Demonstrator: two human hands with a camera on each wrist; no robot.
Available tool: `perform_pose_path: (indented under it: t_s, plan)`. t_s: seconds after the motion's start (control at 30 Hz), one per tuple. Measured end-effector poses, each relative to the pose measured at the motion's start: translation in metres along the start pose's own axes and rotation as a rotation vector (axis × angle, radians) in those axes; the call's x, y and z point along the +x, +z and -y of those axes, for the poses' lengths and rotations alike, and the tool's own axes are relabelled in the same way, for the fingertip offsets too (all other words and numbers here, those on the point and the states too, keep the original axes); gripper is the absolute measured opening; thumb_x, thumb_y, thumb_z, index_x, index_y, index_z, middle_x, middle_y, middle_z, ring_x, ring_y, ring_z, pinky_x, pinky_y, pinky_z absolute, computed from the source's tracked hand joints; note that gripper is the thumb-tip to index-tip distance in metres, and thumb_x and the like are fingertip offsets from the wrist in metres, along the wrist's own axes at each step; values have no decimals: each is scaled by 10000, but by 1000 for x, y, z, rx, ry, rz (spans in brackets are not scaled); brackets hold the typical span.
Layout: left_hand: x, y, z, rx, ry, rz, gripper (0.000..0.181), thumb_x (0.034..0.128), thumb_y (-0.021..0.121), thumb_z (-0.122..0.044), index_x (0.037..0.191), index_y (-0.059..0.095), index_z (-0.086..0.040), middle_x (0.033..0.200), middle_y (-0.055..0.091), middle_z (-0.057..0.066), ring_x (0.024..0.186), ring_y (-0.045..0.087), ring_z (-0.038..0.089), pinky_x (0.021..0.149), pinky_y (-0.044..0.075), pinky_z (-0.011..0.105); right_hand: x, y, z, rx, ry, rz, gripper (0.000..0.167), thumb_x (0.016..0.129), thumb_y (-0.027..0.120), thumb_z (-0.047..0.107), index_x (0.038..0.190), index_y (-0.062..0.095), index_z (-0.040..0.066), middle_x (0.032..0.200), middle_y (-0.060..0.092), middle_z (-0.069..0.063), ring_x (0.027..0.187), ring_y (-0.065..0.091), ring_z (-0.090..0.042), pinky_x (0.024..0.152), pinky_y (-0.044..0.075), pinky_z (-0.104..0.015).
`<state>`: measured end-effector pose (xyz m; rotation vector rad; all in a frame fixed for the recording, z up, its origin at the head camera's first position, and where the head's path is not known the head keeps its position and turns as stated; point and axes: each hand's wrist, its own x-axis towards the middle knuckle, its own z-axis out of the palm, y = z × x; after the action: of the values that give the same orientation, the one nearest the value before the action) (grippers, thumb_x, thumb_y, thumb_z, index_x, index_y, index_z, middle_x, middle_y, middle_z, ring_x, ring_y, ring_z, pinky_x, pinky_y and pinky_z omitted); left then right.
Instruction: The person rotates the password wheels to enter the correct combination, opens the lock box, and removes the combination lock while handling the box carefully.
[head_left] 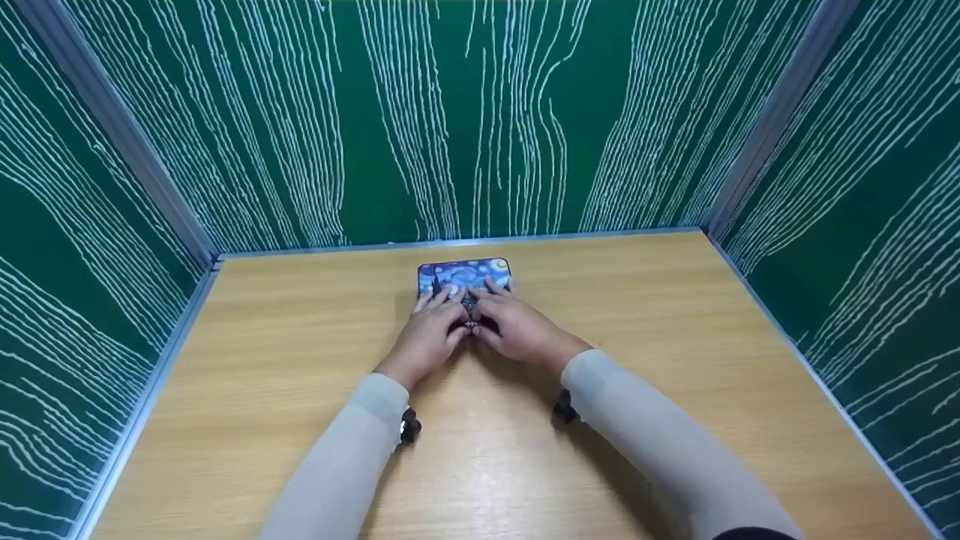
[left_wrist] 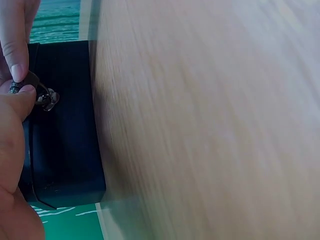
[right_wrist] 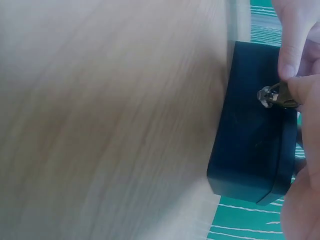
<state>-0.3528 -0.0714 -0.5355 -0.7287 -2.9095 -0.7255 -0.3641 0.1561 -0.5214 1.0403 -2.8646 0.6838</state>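
A small box [head_left: 465, 274] with a painted lid of blue swirls and a yellow moon stands toward the back of the table. Its dark front [left_wrist: 65, 150] carries a metal hasp [left_wrist: 49, 100], where a small dark padlock [right_wrist: 286, 96] with what look like number dials hangs. My left hand [head_left: 429, 334] pinches the padlock from one side, fingers resting on the lid's left part. From the other side my right hand [head_left: 521, 326] pinches it too, its fingers over the lid's right part. Both thumbs meet close together at the lock. The fingers behind it are mostly hidden.
The box stands on a light wooden table [head_left: 480, 450]. Green panels [head_left: 390, 112] with white wavy lines rise at the back and both sides, joined by grey metal posts [head_left: 780, 112]. A dark wrist camera [head_left: 409, 426] sits under the left sleeve.
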Motion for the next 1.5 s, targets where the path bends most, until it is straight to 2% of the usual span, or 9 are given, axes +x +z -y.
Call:
perform_pose_path:
  t_s: [0.17, 0.37, 0.57, 0.77, 1.07, 1.17, 1.3, 1.5]
  plan:
    - [0, 1, -1, -8, -4, 7, 175, 1169, 636, -333, 1217, 721, -188, 1845, 380, 41, 1772, 259, 312, 1480, 99, 535, 0, 2, 0, -14, 30, 8, 214, 1174, 622, 368, 1190, 713, 175, 1860, 357, -71, 1773, 193, -387, 1457, 101, -618]
    - [-1, 0, 0, -6, 41, -38, 184, 1154, 662, -301, 1214, 722, -138, 1802, 454, 128, 1745, 329, 360, 1474, 164, 531, 1, 5, -2, -30, -8, -34, 221, 1174, 615, 339, 1168, 681, 128, 1841, 389, -129, 1754, 266, -414, 1453, 187, -609]
    - [-1, 0, 1, -15, 48, -48, 179, 1153, 664, -300, 1204, 717, -137, 1806, 444, 130, 1747, 321, 365, 1473, 164, 535, 2, 6, -3, -18, -7, -33, 227, 1171, 619, 344, 1198, 691, 130, 1851, 373, -114, 1758, 259, -406, 1455, 176, -613]
    - [-2, 1, 4, -44, 22, -46, 166, 1155, 664, -318, 1204, 728, -174, 1822, 417, 77, 1758, 297, 326, 1477, 144, 519, 1, 4, -2, 9, 15, -20, 234, 1174, 622, 356, 1255, 702, 152, 1861, 363, -89, 1768, 244, -378, 1458, 160, -608]
    - [0, 3, 4, -69, -1, -37, 169, 1156, 659, -335, 1225, 738, -202, 1834, 403, 30, 1767, 279, 297, 1479, 135, 513, 1, 3, -2, 20, 58, -13, 211, 1175, 621, 376, 1241, 700, 191, 1866, 361, -36, 1776, 234, -347, 1458, 157, -606]
    - [0, 2, 5, -77, -9, -36, 158, 1156, 659, -327, 1219, 738, -206, 1834, 402, 28, 1768, 276, 293, 1479, 135, 512, 1, 4, -3, 28, 48, -18, 201, 1179, 614, 370, 1230, 699, 196, 1863, 365, -41, 1776, 233, -347, 1459, 152, -607]
    - [0, 2, 5, -83, 16, -52, 147, 1149, 669, -297, 1203, 732, -176, 1818, 432, 70, 1760, 297, 319, 1476, 151, 525, 2, 5, -4, 39, 9, -33, 195, 1177, 621, 344, 1226, 708, 177, 1847, 396, -80, 1768, 251, -373, 1464, 140, -608]
    - [0, 2, 4, -79, 28, -57, 149, 1140, 681, -292, 1188, 727, -158, 1809, 443, 83, 1756, 307, 334, 1473, 163, 535, 1, 6, -5, 46, -8, -46, 203, 1143, 694, 339, 1246, 703, 163, 1838, 407, -110, 1760, 266, -393, 1463, 143, -609]
